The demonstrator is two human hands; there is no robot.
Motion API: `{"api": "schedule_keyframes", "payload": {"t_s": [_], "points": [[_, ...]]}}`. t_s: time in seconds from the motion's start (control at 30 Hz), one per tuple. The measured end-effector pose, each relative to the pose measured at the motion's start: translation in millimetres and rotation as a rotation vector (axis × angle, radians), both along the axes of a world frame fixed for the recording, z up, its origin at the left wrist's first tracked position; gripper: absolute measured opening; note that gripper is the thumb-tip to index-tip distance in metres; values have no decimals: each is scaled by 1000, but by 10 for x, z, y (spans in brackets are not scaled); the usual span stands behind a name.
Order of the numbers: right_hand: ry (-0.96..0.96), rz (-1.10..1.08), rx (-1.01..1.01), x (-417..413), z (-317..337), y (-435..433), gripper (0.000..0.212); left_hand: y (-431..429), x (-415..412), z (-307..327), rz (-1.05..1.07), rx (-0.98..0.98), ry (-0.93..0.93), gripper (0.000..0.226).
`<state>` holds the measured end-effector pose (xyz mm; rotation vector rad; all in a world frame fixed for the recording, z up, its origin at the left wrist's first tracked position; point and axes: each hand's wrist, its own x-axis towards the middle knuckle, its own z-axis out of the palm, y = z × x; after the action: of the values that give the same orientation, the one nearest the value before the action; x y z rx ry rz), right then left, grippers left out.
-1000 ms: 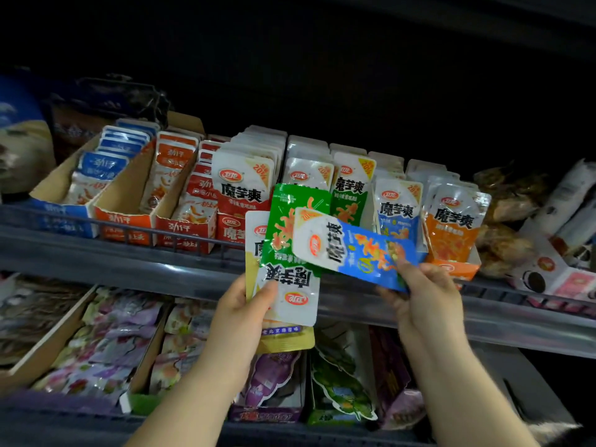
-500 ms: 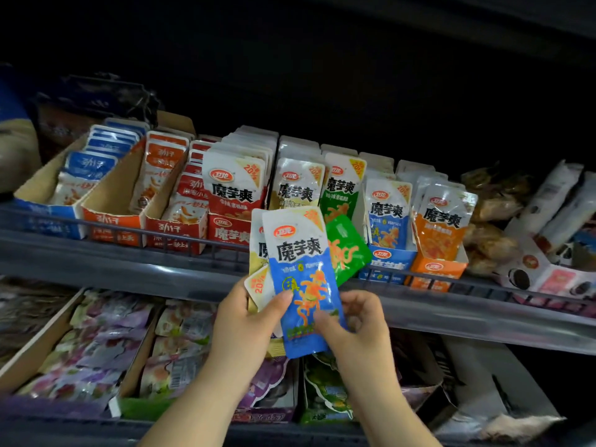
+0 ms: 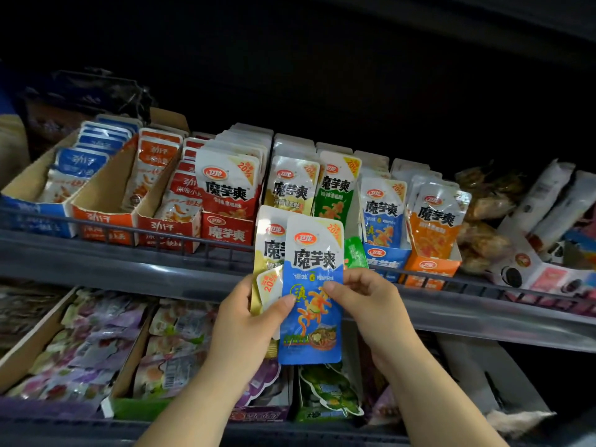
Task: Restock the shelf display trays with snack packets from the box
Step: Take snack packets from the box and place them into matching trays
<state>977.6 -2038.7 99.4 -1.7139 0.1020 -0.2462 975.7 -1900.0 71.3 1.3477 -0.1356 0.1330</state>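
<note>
Snack packets [image 3: 270,253] were held in two hands.
Left hand [image 3: 245,324] gripped them; right hand [image 3: 374,308] pinched the blue packet [image 3: 311,337].

Far L, top: dark crinkly bag [image 3: 96,91], half lost in shadow. R end, upper level: clear bags of brown snacks [image 3: 483,201] piled up, w/ long white packs [image 3: 545,201] beside them, tilted back. In front of those, a pink-white box w/ black sandwich-cookie pics [image 3: 532,272]. Lower level, L: cardboard cartons [image 3: 32,346] holding purple-ish packets [image 3: 93,343], lying flat. Bottom centre: green cartoon-print bag [image 3: 329,391], w/ a purple pack [image 3: 264,379] just L of it. Print too blurred to read.
</note>
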Motion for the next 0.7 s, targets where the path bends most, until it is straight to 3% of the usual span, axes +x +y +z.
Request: {"api": "schedule_keyframes", "payload": {"t_s": [0.2,0.4,0.7], "points": [[44,3,25,38,175,-216,23,24,28,5,113,68,-20,27],[8,-58,-113,54,345,-413,24,23,58,-7,130,90,-26,30],[-255,-340,-17,316,823,-883,22,30,109,-44,97,34,20,28]]}}
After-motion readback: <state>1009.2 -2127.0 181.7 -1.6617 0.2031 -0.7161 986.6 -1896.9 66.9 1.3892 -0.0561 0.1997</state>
